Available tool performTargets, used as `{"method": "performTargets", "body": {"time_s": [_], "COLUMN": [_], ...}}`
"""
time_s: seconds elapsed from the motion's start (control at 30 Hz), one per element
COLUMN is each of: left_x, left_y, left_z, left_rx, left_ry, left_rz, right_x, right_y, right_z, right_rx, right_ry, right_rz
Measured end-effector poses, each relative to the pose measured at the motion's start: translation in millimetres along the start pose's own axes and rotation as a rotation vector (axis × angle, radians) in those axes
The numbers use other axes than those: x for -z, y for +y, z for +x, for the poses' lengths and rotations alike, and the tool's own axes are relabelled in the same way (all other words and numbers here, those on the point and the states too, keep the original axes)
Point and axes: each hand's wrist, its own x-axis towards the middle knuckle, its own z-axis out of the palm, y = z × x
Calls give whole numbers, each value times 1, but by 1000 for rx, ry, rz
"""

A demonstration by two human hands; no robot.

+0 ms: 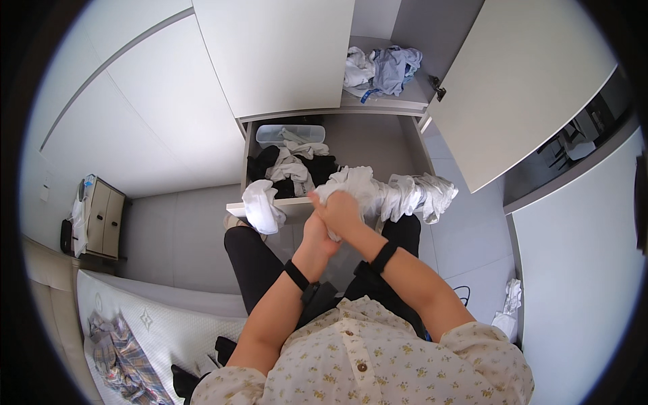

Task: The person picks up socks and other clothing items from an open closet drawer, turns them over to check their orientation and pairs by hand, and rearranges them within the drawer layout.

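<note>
Both my hands meet over the front edge of the pulled-out drawer (298,201), around a bunched white cloth (354,185). My right hand (340,210) is on top, fingers curled over the cloth. Below it, my left hand (321,233) is closed against the same cloth, its fingers partly hidden. A bit of white fabric shows between the two palms. To the right, more crumpled white cloth (405,195) hangs over the drawer's edge. At the front left corner a white sock-like piece (263,207) drapes over the drawer front.
Inside the drawer lie black and white socks (288,169) and a clear plastic box (273,135). Crumpled clothes (390,71) sit on the cabinet shelf above. An open cabinet door (511,91) stands at right. Behind on the left are a bed (152,293) with a plaid garment (129,359) and a nightstand (104,217).
</note>
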Motion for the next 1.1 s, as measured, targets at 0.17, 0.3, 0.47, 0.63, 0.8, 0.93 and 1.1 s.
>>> {"method": "performTargets", "body": {"time_s": [0.17,0.3,0.47,0.63,0.8,0.93,1.1], "left_x": [27,19,113,121,136,113,76], "left_y": [11,5,-2,-8,-5,16,49], "left_z": [0,-6,19,35,36,39,41], "left_rx": [2,12,-54,-76,92,26,4], "left_ry": [-29,63,312,420,423,744,383], "left_rz": [-53,9,-14,98,308,358,183], "right_x": [-13,-10,-4,-23,-53,-58,-61], "right_y": [-12,44,37,81,107,88,62], "right_z": [-1,53,81,94,84,89,128], "right_rx": [7,-320,-527,-393,-50,224,153], "right_ry": [-95,-78,-60,-359,-160,-10,-266], "right_rz": [117,351,613,603,257,-57,215]}}
